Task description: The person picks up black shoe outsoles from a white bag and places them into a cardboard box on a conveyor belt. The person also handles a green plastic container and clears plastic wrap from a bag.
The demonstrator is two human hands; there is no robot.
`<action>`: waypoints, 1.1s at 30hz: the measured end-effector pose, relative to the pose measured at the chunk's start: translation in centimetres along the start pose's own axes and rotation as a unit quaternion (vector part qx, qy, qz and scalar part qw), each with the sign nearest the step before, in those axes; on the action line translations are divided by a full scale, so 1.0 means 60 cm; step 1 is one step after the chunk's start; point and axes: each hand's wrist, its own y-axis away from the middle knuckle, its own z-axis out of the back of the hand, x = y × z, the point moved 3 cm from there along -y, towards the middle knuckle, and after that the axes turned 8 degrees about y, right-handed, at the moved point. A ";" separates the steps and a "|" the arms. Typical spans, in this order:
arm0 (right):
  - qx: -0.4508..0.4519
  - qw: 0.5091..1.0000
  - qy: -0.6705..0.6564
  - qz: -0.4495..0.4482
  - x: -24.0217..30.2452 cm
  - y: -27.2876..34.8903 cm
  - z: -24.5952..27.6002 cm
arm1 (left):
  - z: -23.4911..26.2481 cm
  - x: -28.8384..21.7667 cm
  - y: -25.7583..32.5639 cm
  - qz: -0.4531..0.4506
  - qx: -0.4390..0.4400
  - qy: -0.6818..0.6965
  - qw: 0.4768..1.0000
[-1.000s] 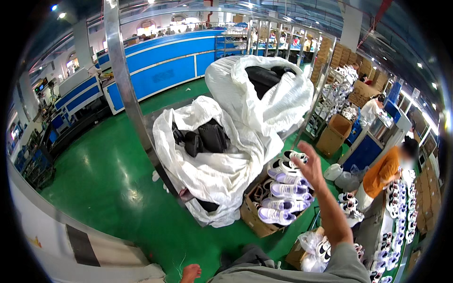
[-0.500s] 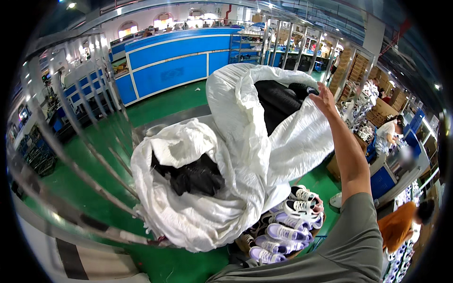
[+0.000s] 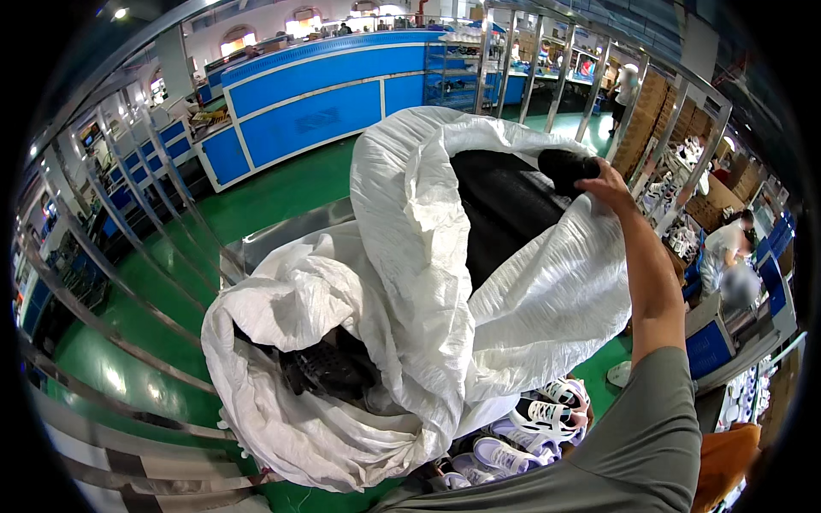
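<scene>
Right hand [image 3: 607, 185]: thumb and fingers closed on the right end of a small black piece [image 3: 563, 169]; how firm the pinch is cannot be told
Left hand: out of view, so its state cannot be told
Black piece: at the far right rim of the rear white bag [image 3: 385, 171], above larger black contents [image 3: 505, 227]
Steel platform [image 3: 299, 224]: bare at its far left corner; the rear bag covers its far side, the front white bag [image 3: 282, 445] its near left, and its right edge is hidden
Grip: probably surest well onto the solid body of the piece, with no bag film caught under the fingers
Bag rim: thin and slack, so likely to fold inward or snag; a high wrist should clear it
Forearm: best held off the bag's right flank, since leaning could drag the film
Shoes [image 3: 505, 455]: below the near right of the bags, apart from the hand
</scene>
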 end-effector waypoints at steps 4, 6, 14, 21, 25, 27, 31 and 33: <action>-0.012 0.994 0.101 0.046 -0.059 -0.027 -0.024 | -0.002 -0.027 -0.015 0.063 -0.029 -0.061 0.996; 0.005 0.990 0.120 0.073 -0.066 -0.026 -0.032 | -0.002 -0.033 -0.028 0.076 -0.083 -0.118 0.987; 0.094 0.967 -0.208 -0.108 -0.014 0.007 0.017 | -0.031 -0.047 -0.056 0.070 -0.107 -0.157 0.979; 0.147 0.953 -0.220 -0.144 -0.042 -0.006 0.013 | -0.097 -0.077 -0.083 0.048 -0.081 -0.190 0.977; 0.137 0.956 -0.236 -0.108 0.010 0.033 -0.005 | -0.133 -0.096 -0.090 0.037 -0.072 -0.213 0.974; 0.106 0.961 -0.225 -0.119 0.010 0.036 -0.004 | -0.153 -0.108 -0.098 0.029 -0.064 -0.223 0.972; 0.046 0.981 -0.188 -0.018 0.011 0.030 0.001 | -0.187 -0.118 -0.113 0.017 -0.051 -0.242 0.969; -0.011 0.987 -0.141 0.072 0.032 0.041 0.015 | -0.199 -0.120 -0.114 0.012 -0.046 -0.247 0.968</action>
